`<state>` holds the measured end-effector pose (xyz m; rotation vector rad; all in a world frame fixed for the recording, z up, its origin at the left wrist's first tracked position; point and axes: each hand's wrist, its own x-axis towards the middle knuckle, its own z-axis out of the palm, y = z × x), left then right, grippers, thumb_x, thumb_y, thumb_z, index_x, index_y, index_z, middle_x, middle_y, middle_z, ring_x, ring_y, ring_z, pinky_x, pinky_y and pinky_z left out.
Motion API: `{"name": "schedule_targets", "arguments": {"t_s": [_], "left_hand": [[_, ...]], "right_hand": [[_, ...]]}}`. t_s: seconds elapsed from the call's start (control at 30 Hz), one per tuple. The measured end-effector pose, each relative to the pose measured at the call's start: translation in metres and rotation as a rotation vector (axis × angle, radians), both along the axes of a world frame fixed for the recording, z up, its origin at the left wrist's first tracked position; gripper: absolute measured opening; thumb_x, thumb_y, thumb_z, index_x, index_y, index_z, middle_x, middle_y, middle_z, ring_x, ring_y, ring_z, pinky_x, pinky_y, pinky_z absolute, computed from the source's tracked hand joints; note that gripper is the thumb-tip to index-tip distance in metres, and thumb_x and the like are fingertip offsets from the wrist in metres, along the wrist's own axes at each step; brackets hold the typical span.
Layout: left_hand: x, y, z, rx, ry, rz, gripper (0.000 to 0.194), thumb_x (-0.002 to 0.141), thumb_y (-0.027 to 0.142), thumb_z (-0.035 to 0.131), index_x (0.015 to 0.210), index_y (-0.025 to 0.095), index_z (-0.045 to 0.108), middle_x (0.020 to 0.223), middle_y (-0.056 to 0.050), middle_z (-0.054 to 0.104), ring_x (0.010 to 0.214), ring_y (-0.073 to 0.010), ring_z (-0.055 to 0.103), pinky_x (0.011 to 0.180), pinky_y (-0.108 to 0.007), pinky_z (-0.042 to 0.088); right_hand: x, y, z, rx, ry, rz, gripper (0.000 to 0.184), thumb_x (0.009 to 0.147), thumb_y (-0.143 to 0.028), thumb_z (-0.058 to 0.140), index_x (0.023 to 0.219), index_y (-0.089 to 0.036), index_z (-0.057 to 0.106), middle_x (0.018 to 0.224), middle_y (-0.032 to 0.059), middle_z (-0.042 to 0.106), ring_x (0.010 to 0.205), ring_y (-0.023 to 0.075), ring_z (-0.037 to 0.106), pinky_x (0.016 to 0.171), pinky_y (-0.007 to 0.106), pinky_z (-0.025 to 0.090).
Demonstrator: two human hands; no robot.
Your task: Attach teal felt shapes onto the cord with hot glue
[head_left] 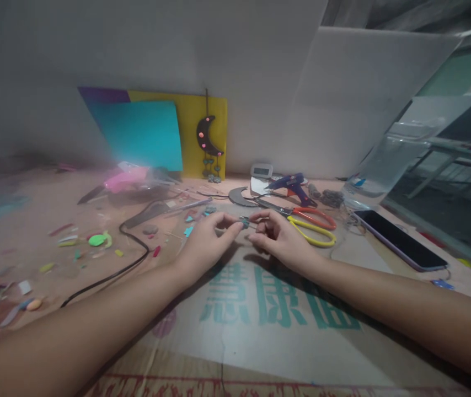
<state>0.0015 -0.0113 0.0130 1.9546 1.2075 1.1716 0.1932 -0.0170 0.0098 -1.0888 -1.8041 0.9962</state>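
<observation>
My left hand [208, 242] and my right hand [274, 236] meet at the middle of the table, both pinching one small grey-blue piece [244, 222] between their fingertips. A thin stick or wire seems to run from the piece toward my right fingers. Both hands rest over a flattened cardboard sheet [268, 309] printed with green characters. Orange and yellow scissors [312, 225] lie just right of my right hand.
A blue glue gun [292, 186] and a grey crescent cutout [239, 197] lie behind the hands. A phone [401, 240] lies at right near a clear water bottle [388, 162]. Coloured foam sheets [144, 132] and a hanging moon ornament [205, 137] lean on the wall. A black cord [119, 264] and foam scraps are at left.
</observation>
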Motion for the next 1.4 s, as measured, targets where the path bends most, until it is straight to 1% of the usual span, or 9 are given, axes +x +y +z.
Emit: {"name": "schedule_targets", "arguments": {"t_s": [0.13,0.23,0.37,0.47,0.6,0.67,0.93,1.13,1.4], "left_hand": [[-0.001,0.001,-0.002,-0.01,0.016,-0.015,0.021,0.088,0.037,0.055,0.084,0.018,0.064,0.088,-0.004,0.07,0.086,-0.0198,0.063,0.078,-0.03,0.045],[0.0,0.001,-0.002,0.02,0.056,-0.038,0.02,0.087,0.034,0.055,0.082,0.018,0.065,0.087,-0.004,0.07,0.085,-0.0199,0.063,0.077,-0.03,0.045],[0.001,0.0,-0.003,0.053,0.092,-0.082,0.018,0.086,0.031,0.056,0.079,0.018,0.066,0.084,-0.003,0.07,0.082,-0.0189,0.062,0.074,-0.029,0.044],[0.002,-0.002,-0.001,0.059,0.115,-0.09,0.016,0.085,0.03,0.057,0.078,0.018,0.066,0.083,-0.003,0.07,0.081,-0.0191,0.061,0.074,-0.029,0.044],[0.002,-0.005,0.002,0.031,0.129,-0.111,0.017,0.086,0.03,0.056,0.078,0.018,0.066,0.083,-0.003,0.07,0.08,-0.0188,0.061,0.076,-0.03,0.044],[0.002,-0.005,0.002,0.014,0.124,-0.147,0.017,0.087,0.029,0.056,0.08,0.018,0.066,0.083,-0.003,0.071,0.08,-0.0183,0.062,0.075,-0.029,0.044],[0.001,-0.004,0.001,0.029,0.095,-0.193,0.021,0.091,0.024,0.053,0.086,0.017,0.072,0.089,-0.002,0.075,0.083,-0.0169,0.066,0.079,-0.026,0.047],[0.002,-0.007,0.003,0.016,0.069,-0.209,0.021,0.089,0.021,0.056,0.1,0.018,0.073,0.1,-0.002,0.076,0.09,-0.017,0.068,0.083,-0.025,0.049],[-0.001,-0.01,0.0,0.151,0.14,-0.218,0.023,0.089,0.024,0.06,0.109,0.022,0.072,0.105,-0.001,0.075,0.092,-0.0162,0.068,0.086,-0.025,0.049]], "right_hand": [[0.003,-0.001,0.004,0.281,-0.183,-0.1,0.014,0.087,-0.031,0.061,0.095,-0.02,0.061,0.076,-0.0001,0.061,0.067,0.013,0.054,0.06,0.025,0.041],[0.003,-0.004,0.009,0.35,-0.227,-0.115,0.011,0.089,-0.03,0.059,0.088,-0.02,0.064,0.079,0.0017,0.066,0.069,0.0141,0.057,0.062,0.026,0.043],[0.003,-0.007,0.014,0.373,-0.221,-0.113,0.011,0.089,-0.03,0.059,0.086,-0.02,0.063,0.077,0.0016,0.066,0.068,0.0143,0.058,0.06,0.025,0.043],[0.002,-0.007,0.012,0.314,-0.161,-0.093,0.011,0.089,-0.029,0.057,0.085,-0.02,0.059,0.072,0.0001,0.063,0.063,0.0126,0.057,0.057,0.024,0.043],[0.001,-0.007,0.009,0.102,0.011,-0.012,0.014,0.092,-0.033,0.054,0.088,-0.02,0.053,0.064,-0.0035,0.059,0.051,0.0099,0.054,0.047,0.021,0.043],[0.0,-0.006,0.007,0.059,0.064,0.001,0.016,0.091,-0.034,0.056,0.088,-0.019,0.051,0.064,-0.0034,0.06,0.051,0.0097,0.056,0.047,0.02,0.044],[-0.001,-0.007,0.008,0.078,0.08,0.003,0.017,0.091,-0.034,0.057,0.088,-0.019,0.052,0.063,-0.0028,0.061,0.052,0.0094,0.058,0.049,0.02,0.047],[-0.001,-0.008,0.005,0.076,0.083,0.019,0.015,0.092,-0.033,0.056,0.089,-0.019,0.051,0.063,-0.0035,0.061,0.048,0.0085,0.056,0.043,0.018,0.043],[0.0,-0.008,0.005,0.101,0.07,0.018,0.012,0.092,-0.031,0.055,0.091,-0.019,0.052,0.064,-0.0038,0.06,0.048,0.0077,0.055,0.044,0.018,0.043]]}}
